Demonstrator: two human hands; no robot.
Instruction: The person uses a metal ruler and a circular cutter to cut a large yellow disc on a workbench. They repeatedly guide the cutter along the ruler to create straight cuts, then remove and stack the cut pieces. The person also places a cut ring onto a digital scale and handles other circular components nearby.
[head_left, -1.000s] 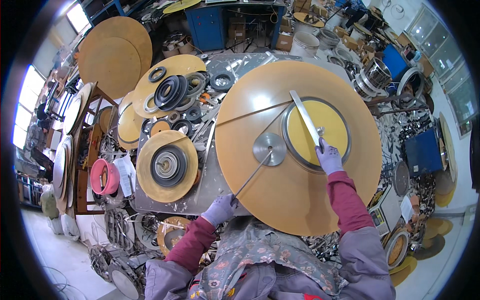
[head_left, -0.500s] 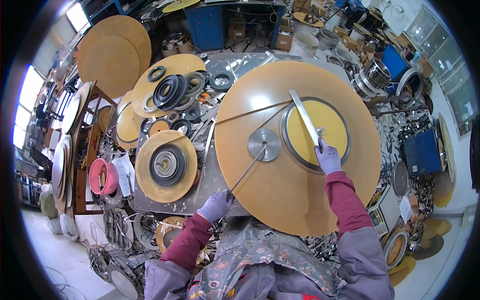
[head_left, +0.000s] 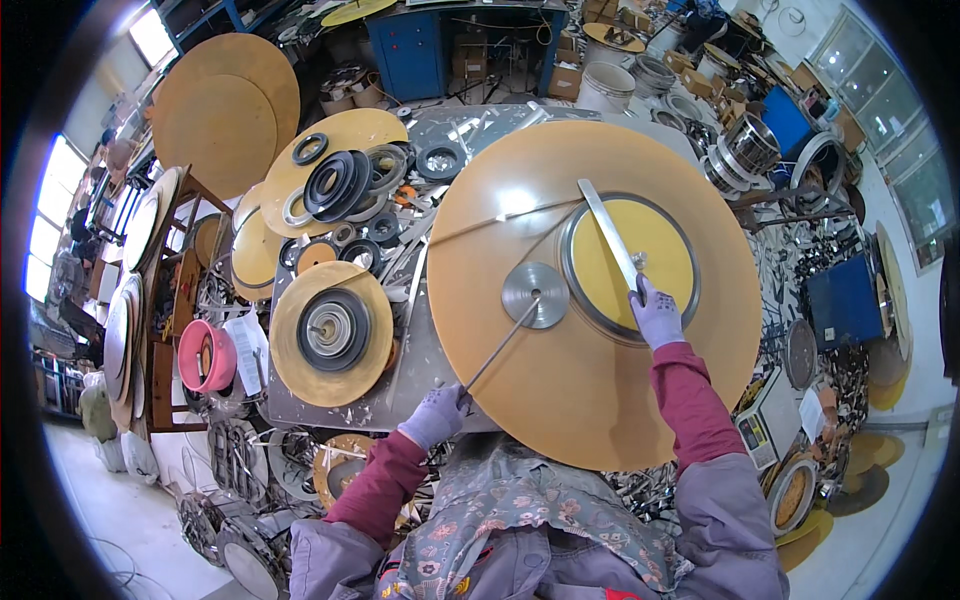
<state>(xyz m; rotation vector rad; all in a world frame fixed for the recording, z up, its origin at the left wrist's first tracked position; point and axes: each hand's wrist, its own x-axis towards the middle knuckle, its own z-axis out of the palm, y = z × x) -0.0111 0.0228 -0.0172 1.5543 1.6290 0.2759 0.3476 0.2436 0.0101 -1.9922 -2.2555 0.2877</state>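
Note:
A large tan disc (head_left: 560, 400) takes up the right part of the table before me. On it lies a yellow round plate (head_left: 655, 230) with a dark metal rim. My right hand (head_left: 657, 313), in a light purple glove, grips the near end of a flat metal bar (head_left: 607, 228) that crosses this plate. A thin metal rod (head_left: 500, 348) is held in my gloved left hand (head_left: 437, 415) at the disc's near left edge. The rod's far tip meets a small grey metal disc (head_left: 534, 295) near its centre, left of the yellow plate.
Left on the table (head_left: 420, 365) stands a tan disc with stacked dark rings (head_left: 333, 330). Black rings (head_left: 342, 185) and metal strips crowd behind it. A pink bowl (head_left: 207, 355) sits at the far left. Metal scraps and a scale (head_left: 768, 420) are at the right.
The small grey disc and the rod's tip have shifted slightly right and nearer to me. My left hand has moved a little right; the right hand and bar look unchanged.

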